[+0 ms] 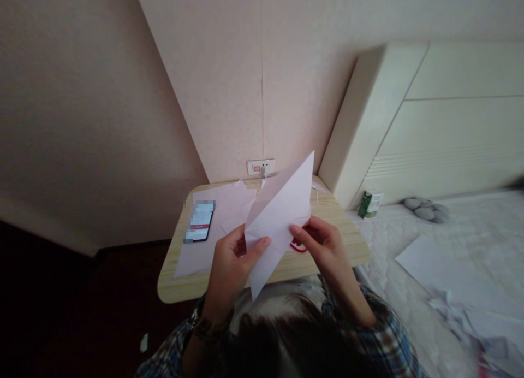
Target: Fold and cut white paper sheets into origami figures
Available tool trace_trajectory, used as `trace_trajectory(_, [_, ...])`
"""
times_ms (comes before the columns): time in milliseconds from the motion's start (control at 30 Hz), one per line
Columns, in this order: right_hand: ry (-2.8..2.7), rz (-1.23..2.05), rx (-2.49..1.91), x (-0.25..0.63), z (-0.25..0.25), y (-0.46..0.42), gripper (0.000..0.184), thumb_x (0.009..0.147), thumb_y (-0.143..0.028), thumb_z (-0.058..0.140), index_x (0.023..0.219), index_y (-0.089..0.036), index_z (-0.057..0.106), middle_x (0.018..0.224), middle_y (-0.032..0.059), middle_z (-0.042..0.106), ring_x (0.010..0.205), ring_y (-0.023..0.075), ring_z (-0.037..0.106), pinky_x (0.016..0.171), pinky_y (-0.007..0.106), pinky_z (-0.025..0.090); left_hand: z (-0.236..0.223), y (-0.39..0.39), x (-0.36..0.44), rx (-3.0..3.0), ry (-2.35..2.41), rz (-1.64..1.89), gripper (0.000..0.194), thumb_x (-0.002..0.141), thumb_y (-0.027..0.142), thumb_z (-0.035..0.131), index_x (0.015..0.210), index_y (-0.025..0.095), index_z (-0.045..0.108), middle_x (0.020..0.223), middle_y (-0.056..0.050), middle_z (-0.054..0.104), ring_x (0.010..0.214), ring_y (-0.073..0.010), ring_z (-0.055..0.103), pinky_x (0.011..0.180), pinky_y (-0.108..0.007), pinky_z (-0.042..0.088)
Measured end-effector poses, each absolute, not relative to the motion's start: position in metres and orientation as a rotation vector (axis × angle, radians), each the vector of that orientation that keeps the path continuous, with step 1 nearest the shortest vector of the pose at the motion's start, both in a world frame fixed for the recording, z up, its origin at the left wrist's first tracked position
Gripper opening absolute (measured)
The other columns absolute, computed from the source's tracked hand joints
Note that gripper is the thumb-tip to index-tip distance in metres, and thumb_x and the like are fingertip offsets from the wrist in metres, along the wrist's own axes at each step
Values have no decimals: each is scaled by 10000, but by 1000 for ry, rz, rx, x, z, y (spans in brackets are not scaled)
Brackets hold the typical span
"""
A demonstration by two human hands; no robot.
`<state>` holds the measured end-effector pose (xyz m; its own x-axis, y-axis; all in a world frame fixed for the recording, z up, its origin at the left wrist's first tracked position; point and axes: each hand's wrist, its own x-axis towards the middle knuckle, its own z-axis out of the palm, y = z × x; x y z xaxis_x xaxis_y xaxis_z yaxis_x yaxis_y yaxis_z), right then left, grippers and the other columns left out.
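Both hands hold up a folded sheet of white paper (282,214) above a small wooden table (344,241). My left hand (233,263) pinches its lower left part, with the thumb on the near face and the fingers behind. On the right edge, my right hand (323,241) grips it between thumb and fingers. Creases cross the paper, one pointed end tilting up to the right and another pointing down. Part of a red-edged object (298,248) shows behind the paper, by my right hand; its kind is hidden.
A phone (200,222) with a lit screen lies on white sheets (192,260) at the table's left. Behind is a wall socket (261,167) with a plug. To the right, the bed (376,241) bears a green-and-white carton (370,204), a grey fuzzy item (426,209) and more paper (446,269).
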<state>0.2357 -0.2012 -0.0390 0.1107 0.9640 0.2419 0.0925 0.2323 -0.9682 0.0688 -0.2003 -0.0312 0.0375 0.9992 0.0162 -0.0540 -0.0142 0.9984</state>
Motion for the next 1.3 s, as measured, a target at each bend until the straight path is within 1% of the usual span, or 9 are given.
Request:
trace_trajectory(100, [-1268, 910, -1121, 238, -36, -202, 275, 786, -371, 702, 599, -190, 612, 552, -18, 589, 545, 144, 529, 524, 252, 409, -30, -200, 67, 1212, 1124, 1208, 253, 709, 310, 782, 902, 150, 749, 883, -67, 810, 781, -236, 738, 681, -294, 572])
trace_trajectory(400, [-1359, 869, -1072, 244, -27, -208, 414, 927, -337, 551, 551, -185, 631, 538, -2, 624, 552, 144, 551, 562, 256, 425, -29, -201, 64, 1143, 1107, 1221, 222, 677, 268, 816, 864, 164, 757, 852, -43, 809, 747, -200, 719, 655, -250, 548])
trace_trajectory(500, [-1355, 808, -1033, 245, -30, -206, 266, 905, -289, 599, 666, -192, 663, 582, -14, 634, 549, 138, 566, 533, 245, 440, -30, -201, 64, 1091, 1086, 1218, 237, 670, 286, 829, 866, 174, 759, 862, -33, 809, 737, -176, 709, 643, -223, 536])
trace_trajectory(567, [-1307, 714, -1000, 246, -32, -206, 73, 903, -243, 612, 882, -228, 680, 709, -22, 657, 628, 138, 598, 560, 238, 464, -31, -200, 64, 1044, 1070, 1214, 258, 662, 307, 837, 873, 181, 758, 844, -23, 809, 732, -164, 708, 640, -208, 532])
trace_trajectory(667, [-1251, 556, -940, 249, -32, -208, 327, 879, -147, 636, 1143, -337, 604, 946, -24, 632, 854, 141, 606, 673, 240, 494, -31, -198, 63, 974, 1046, 1195, 301, 624, 325, 860, 870, 185, 758, 790, -7, 803, 726, -158, 711, 632, -191, 527])
trace_trajectory(800, [-1497, 341, -886, 252, -27, -213, 525, 845, -66, 656, 1256, -381, 568, 1244, 20, 524, 1160, 193, 508, 852, 319, 506, -28, -198, 58, 919, 1000, 1057, 324, 618, 366, 863, 862, 172, 772, 698, -5, 783, 623, -146, 697, 566, -187, 521])
trace_trajectory(1033, [-1825, 66, -885, 259, -19, -221, 137, 908, -230, 645, 1001, -325, 677, 1412, -8, 378, 1335, 276, 362, 1110, 485, 333, -26, -195, 51, 901, 914, 814, 328, 557, 374, 892, 788, 168, 786, 622, 2, 754, 513, -99, 635, 486, -150, 473])
trace_trajectory(1133, [-1885, 25, -863, 262, -16, -222, 76, 917, -272, 632, 961, -318, 675, 1450, -41, 344, 1368, 269, 311, 1161, 483, 244, -28, -192, 50, 931, 887, 723, 333, 541, 363, 893, 771, 148, 786, 619, -15, 747, 502, -105, 622, 468, -162, 468])
trace_trajectory(1300, [-1901, 24, -875, 262, -10, -225, 98, 926, -259, 618, 848, -296, 664, 1434, -68, 388, 1368, 243, 308, 1171, 448, 221, -31, -188, 52, 1023, 870, 653, 366, 547, 401, 861, 780, 132, 777, 624, -33, 734, 492, -116, 607, 433, -176, 443])
